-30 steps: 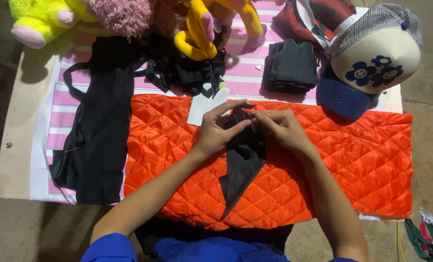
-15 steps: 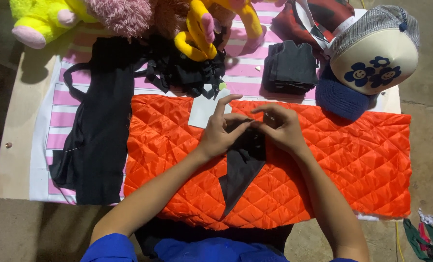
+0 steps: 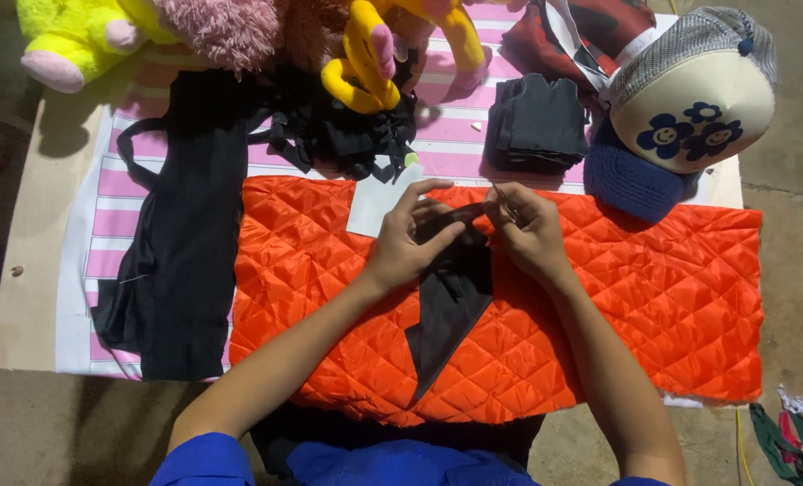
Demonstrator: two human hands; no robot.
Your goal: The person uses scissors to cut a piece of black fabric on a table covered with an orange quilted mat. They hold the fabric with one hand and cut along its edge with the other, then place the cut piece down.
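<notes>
My left hand (image 3: pixel 410 241) pinches the upper edge of a black pointed fabric piece (image 3: pixel 448 315) that lies on an orange quilted cloth (image 3: pixel 672 288). My right hand (image 3: pixel 529 232) grips the same edge from the right, and a thin needle-like tip sticks up from its fingers. Both hands meet over the cloth's upper middle. A small white card (image 3: pixel 373 200) lies just left of my left hand.
Long black fabric (image 3: pixel 185 243) lies left on a pink-striped sheet (image 3: pixel 113 193). Behind are a yellow plush toy (image 3: pixel 77 31), a pink fluffy toy (image 3: pixel 230 27), black straps (image 3: pixel 347 135), folded dark cloth (image 3: pixel 541 121), a cap (image 3: pixel 690 90). Coloured scraps (image 3: pixel 793 432) lie on the floor.
Both hands have shifted slightly up the orange cloth with the black piece's top edge. My left fingers have spread a little, index raised.
</notes>
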